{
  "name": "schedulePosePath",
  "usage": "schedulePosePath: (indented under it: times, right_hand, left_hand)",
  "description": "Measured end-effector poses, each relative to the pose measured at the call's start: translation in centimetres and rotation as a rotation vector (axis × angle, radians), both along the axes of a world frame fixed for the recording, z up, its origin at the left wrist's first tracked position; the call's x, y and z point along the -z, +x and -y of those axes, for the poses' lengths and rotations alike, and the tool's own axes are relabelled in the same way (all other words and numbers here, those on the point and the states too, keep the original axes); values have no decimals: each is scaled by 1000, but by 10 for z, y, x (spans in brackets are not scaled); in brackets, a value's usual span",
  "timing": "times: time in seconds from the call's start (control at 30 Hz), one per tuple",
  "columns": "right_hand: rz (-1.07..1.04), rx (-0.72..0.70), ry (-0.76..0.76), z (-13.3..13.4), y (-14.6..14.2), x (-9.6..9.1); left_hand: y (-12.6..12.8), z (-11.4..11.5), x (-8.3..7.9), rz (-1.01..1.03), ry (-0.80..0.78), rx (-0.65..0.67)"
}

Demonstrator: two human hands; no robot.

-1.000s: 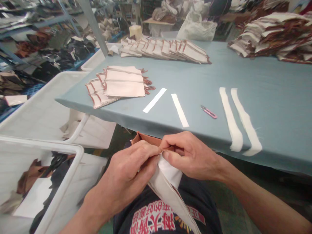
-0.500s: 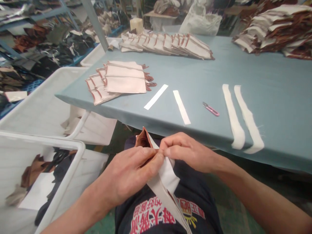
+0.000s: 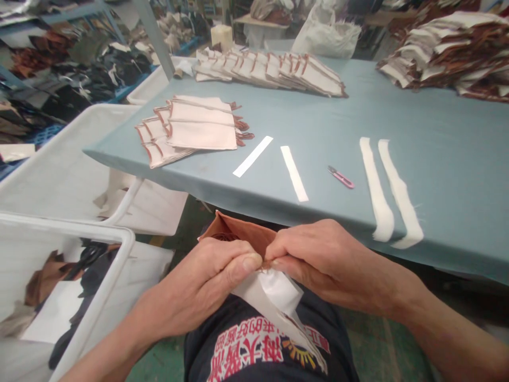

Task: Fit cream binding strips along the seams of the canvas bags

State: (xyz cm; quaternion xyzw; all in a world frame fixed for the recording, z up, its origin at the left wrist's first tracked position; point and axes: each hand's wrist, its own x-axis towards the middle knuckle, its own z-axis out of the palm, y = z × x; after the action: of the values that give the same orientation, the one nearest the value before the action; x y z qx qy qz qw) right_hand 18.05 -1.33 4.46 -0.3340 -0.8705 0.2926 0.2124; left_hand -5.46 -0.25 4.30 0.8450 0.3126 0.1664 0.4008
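Note:
Over my lap, both hands grip a sewn bag piece, brown leather (image 3: 252, 233) on one face and beige cloth (image 3: 260, 302) on the other. My left hand (image 3: 214, 270) pinches its edge between thumb and fingers. Close against those fingertips, my right hand (image 3: 314, 260) pinches the same edge. A white flap (image 3: 280, 291) hangs below the fingertips. The leather side stands partly spread beyond my hands, showing a dark inside. What lies right under the fingertips is hidden.
On the blue-green table (image 3: 318, 127) lie stacked beige pieces (image 3: 202, 127), two white strips (image 3: 253, 156), pink thread snips (image 3: 341, 177) and two frayed cream strips (image 3: 377, 196). More piles sit at the back. White bins (image 3: 131, 249) stand at the left.
The bag piece has been turned and spread, so more of its brown leather side shows. My right hand has shifted slightly right. Both hands still pinch the edge.

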Motion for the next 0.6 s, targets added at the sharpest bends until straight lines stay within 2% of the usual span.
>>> schedulePosePath:
  times: [0.07,0.13,0.2,0.27,0.33,0.5,0.6]
  right_hand:
    - [64,37,86,3,1,0]
    - [106,68,137,6,3,1]
    - [114,82,140,8,6,3]
    - [80,85,95,10,8,5]
    - [36,87,22,10,9,6]
    - [-27,129,-69,2,8,12]
    - [-192,177,-184,-4,4,20]
  left_hand:
    - [5,-1,5,-18,128,36]
    - [9,0,12,-21,321,49]
    - [13,2,19,-33,494,46]
    - [15,3,22,-41,554,48]
    - [16,1,20,-44,461,70]
    - [19,-15,8,-78,-67,88]
    - [21,-22,12,45,-320,96]
